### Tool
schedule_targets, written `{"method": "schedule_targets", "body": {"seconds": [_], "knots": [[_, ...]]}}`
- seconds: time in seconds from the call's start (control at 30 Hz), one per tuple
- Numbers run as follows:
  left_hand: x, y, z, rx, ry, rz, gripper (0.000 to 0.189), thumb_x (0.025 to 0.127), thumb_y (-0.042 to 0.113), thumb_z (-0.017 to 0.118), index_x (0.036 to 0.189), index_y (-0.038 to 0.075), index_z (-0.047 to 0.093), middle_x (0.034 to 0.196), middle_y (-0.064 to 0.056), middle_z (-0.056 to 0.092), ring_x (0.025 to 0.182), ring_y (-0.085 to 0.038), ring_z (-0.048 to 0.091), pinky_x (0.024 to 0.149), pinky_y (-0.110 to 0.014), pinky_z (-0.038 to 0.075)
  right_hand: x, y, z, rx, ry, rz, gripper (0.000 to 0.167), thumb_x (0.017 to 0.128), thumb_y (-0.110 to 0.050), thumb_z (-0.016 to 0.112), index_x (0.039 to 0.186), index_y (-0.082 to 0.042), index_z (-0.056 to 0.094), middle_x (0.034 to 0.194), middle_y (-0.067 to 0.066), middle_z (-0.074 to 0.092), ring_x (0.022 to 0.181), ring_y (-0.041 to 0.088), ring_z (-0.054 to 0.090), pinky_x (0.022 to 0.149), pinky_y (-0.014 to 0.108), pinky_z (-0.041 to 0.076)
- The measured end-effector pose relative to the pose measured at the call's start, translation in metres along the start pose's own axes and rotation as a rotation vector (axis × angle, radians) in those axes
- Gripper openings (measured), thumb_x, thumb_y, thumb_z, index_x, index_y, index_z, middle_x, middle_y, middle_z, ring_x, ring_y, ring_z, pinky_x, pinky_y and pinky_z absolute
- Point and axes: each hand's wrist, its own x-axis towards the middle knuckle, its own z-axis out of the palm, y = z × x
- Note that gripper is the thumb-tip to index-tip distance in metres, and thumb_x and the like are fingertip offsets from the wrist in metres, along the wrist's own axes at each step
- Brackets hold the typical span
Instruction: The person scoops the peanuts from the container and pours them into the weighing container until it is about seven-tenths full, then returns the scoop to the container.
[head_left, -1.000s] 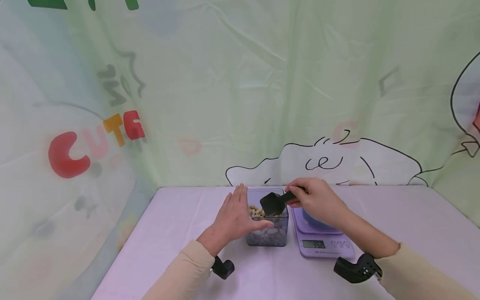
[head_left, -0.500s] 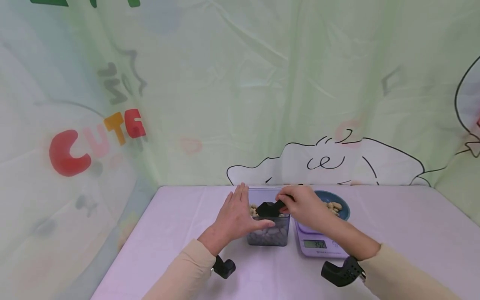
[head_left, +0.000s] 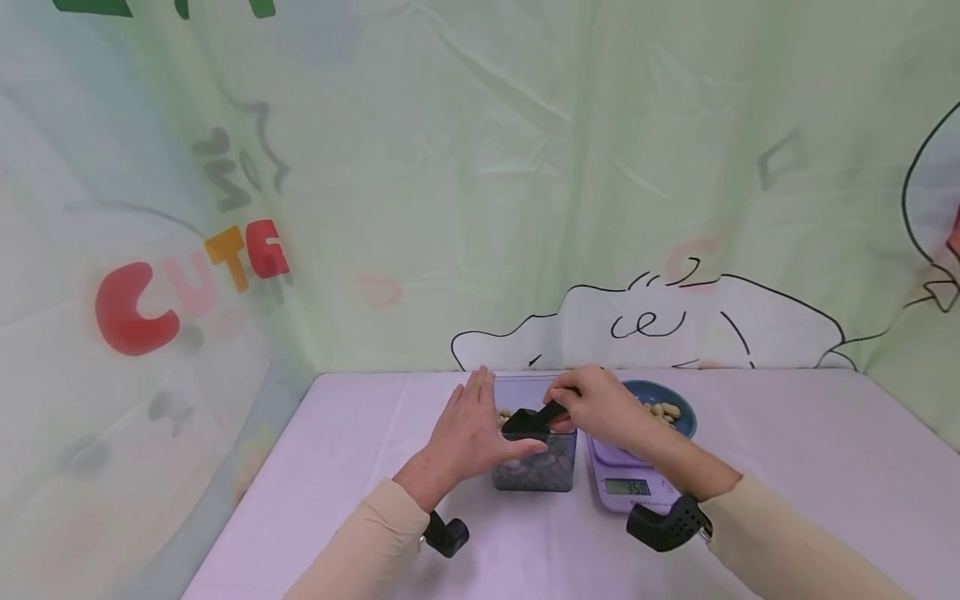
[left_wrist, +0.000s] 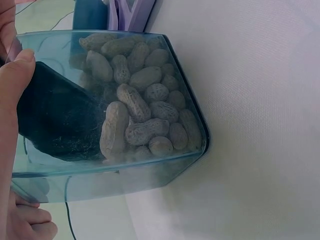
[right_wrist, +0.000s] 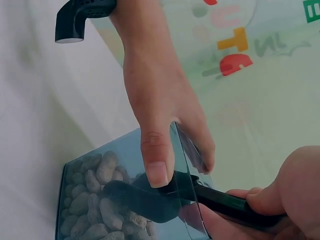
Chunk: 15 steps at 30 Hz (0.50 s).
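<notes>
My right hand (head_left: pixel 592 404) pinches the handle of a black scoop (head_left: pixel 528 421) between thumb and fingers. The scoop's head is down inside a clear bluish plastic container (head_left: pixel 534 485), against the unshelled peanuts (left_wrist: pixel 135 102). Through the wall in the left wrist view, the scoop head (left_wrist: pixel 62 120) lies beside the nuts. My left hand (head_left: pixel 468 433) rests against the container's near left corner, straight fingers along its left side and thumb (right_wrist: pixel 156 155) across the front wall. Part of the container's right side is hidden behind my right hand.
Just right of the container stands a purple digital scale (head_left: pixel 611 496) with lit digits on its display. A blue dish (head_left: pixel 688 425) on it holds several peanuts (head_left: pixel 663 410), partly hidden by my right forearm. A printed curtain (head_left: pixel 420 208) hangs behind the white table (head_left: pixel 345 467).
My right hand has moved left and down, taking the scoop from above the container into the peanuts. The dish has come into view. My left hand stays put. The scale's last digit has changed.
</notes>
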Motion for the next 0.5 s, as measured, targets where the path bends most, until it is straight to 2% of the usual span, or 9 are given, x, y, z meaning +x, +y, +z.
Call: {"method": "schedule_targets", "body": {"seconds": [0.2, 0.43, 0.5], "knots": [[-0.0014, 0.0008, -0.0008, -0.009, -0.006, -0.002, 0.123, 0.075, 0.081, 0.061, 0.155, -0.004, 0.021, 0.163, -0.020, 0.023, 0.152, -0.029, 0.024, 0.123, -0.045, 0.026, -0.0028, -0.0013, 0.0018, -0.003, 0.024, -0.011, 0.023, 0.101, 0.002, 0.048, 0.102, 0.010, 0.069, 0.103, 0.021, 0.068, 0.077, 0.023, 0.074, 0.069, 0.033, 0.062], [-0.0010, -0.0002, 0.0001, -0.026, 0.006, 0.002, 0.124, 0.075, 0.080, 0.062, 0.155, -0.005, 0.021, 0.162, -0.021, 0.025, 0.152, -0.030, 0.025, 0.122, -0.046, 0.027, -0.0039, -0.0044, 0.0073, -0.073, 0.037, -0.054, 0.022, 0.100, 0.003, 0.049, 0.101, 0.009, 0.070, 0.104, 0.021, 0.069, 0.077, 0.025, 0.074, 0.067, 0.031, 0.062], [-0.0012, 0.0001, 0.0007, -0.024, 0.007, 0.005, 0.124, 0.075, 0.080, 0.062, 0.155, -0.005, 0.022, 0.162, -0.021, 0.025, 0.151, -0.030, 0.026, 0.122, -0.046, 0.027, -0.0029, -0.0028, 0.0071, -0.046, 0.024, -0.033, 0.022, 0.100, 0.003, 0.049, 0.102, 0.009, 0.070, 0.105, 0.021, 0.068, 0.078, 0.024, 0.074, 0.068, 0.031, 0.062]]}}
